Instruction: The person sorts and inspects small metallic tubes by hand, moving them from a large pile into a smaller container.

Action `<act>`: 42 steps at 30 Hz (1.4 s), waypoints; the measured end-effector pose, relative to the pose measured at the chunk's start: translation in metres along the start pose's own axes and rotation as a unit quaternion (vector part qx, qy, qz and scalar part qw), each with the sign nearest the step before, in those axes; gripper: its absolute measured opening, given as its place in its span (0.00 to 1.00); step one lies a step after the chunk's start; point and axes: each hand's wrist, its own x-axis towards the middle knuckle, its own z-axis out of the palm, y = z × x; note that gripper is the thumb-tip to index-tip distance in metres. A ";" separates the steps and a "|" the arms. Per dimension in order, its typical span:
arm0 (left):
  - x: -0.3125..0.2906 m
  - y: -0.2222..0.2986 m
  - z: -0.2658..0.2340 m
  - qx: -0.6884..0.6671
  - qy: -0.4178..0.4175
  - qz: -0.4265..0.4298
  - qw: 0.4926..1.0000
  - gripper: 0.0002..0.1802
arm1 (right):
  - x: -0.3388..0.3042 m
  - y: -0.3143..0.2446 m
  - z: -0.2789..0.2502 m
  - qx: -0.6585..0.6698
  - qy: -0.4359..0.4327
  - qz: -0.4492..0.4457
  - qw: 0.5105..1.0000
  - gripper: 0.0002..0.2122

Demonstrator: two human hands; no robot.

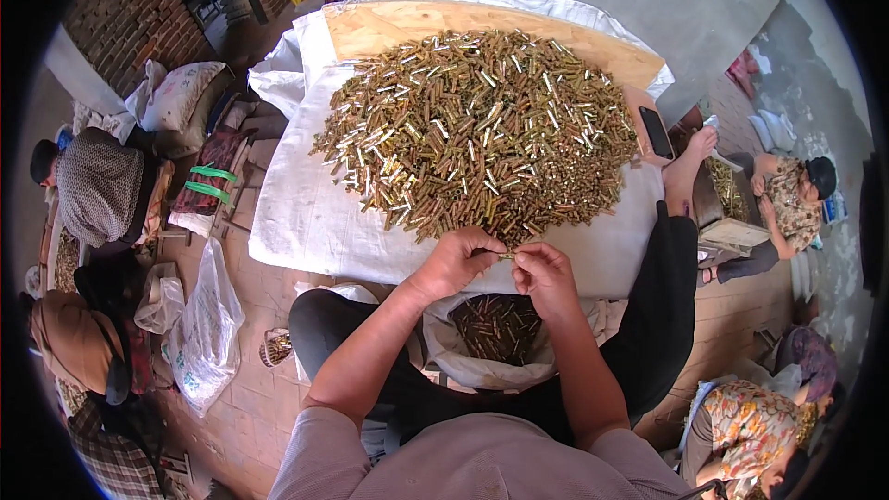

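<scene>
My left hand [457, 262] and my right hand [544, 273] meet at the near edge of a large pile of small brass-coloured metal pieces [482, 130], many of them tube-shaped. Pinched between the fingertips of both hands is one small yellowish metal piece [507, 256]; its exact kind is too small to make out. The pile lies on a table covered with white woven sheeting [296, 204]. Below my hands, between my legs, an open white sack [482, 375] holds darker metal pieces of similar shape.
A wooden board [407, 23] edges the table's far side, and a black phone [656, 132] rests at its right. A clear plastic bag [206, 333] and a small basket [275, 348] stand on the brick floor. Several people sit working at left and right, among filled sacks [185, 97].
</scene>
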 end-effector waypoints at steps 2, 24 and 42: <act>0.001 0.000 0.000 0.006 0.000 0.001 1.000 0.08 | 0.001 0.001 -0.001 -0.016 0.001 -0.009 1.000 0.02; 0.003 -0.006 0.014 -0.118 -0.046 -0.073 0.989 0.09 | 0.002 0.003 -0.024 0.068 -0.038 0.050 0.996 0.07; 0.052 -0.037 0.003 0.488 0.071 0.060 0.868 0.09 | 0.012 -0.005 -0.029 -0.519 -0.026 -0.230 0.823 0.03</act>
